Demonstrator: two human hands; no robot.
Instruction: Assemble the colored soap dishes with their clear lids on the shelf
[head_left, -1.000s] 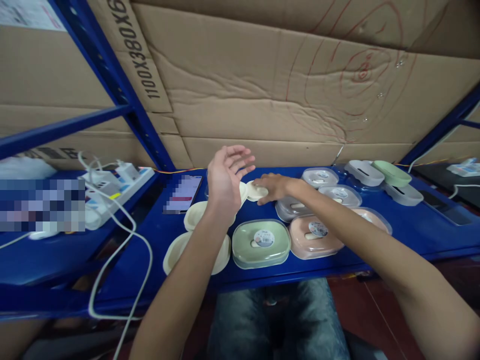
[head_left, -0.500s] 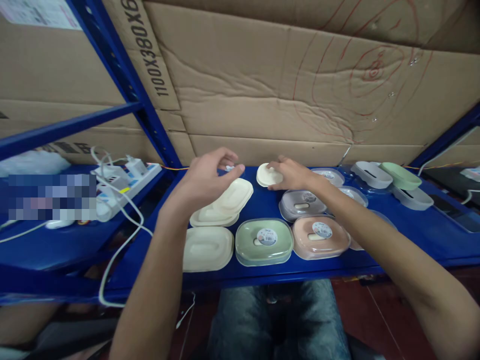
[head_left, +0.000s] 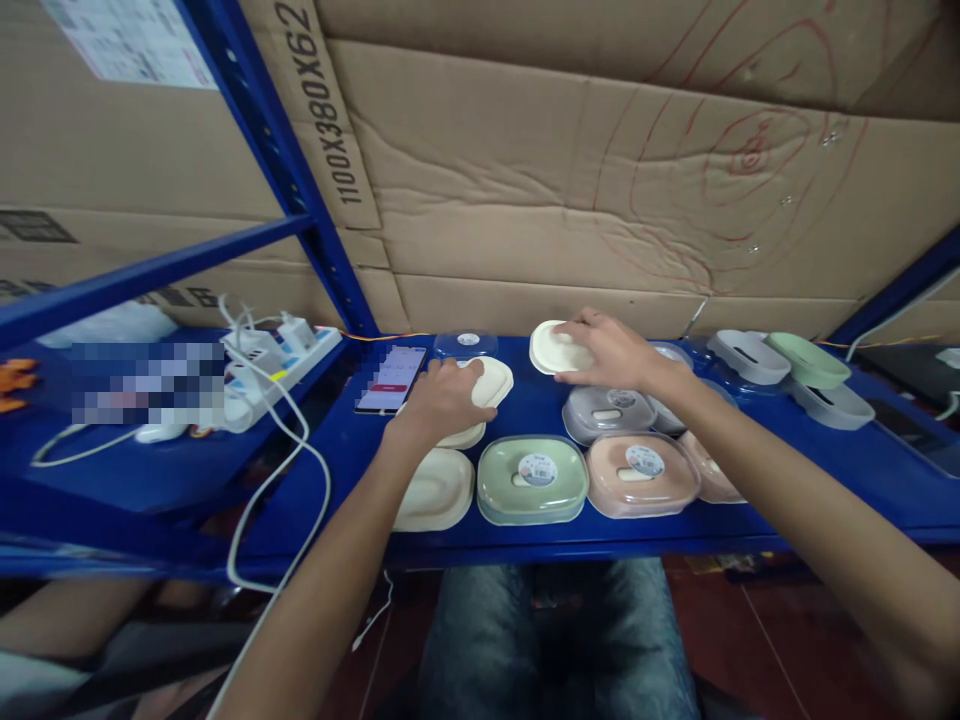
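My right hand grips a small cream dish above the back of the blue shelf. At the left, my left hand lies over a cream dish, fingers curled at its edge. That dish rests on another cream one, partly hidden by the hand. Nearer the front edge is a further cream dish. Beside it stand a green lidded box and a pink lidded box, each with a round label. A grey lidded box sits behind the pink one.
A phone lies left of my left hand, near a clear lid. A power strip with white cables is farther left. Grey dishes and a green dish are at the right. Cardboard stands behind.
My left hand has come down onto the cream dish, uncovering the clear lid behind. My right hand still holds its small dish, slightly farther right in view. The view has shifted, and the phone now shows.
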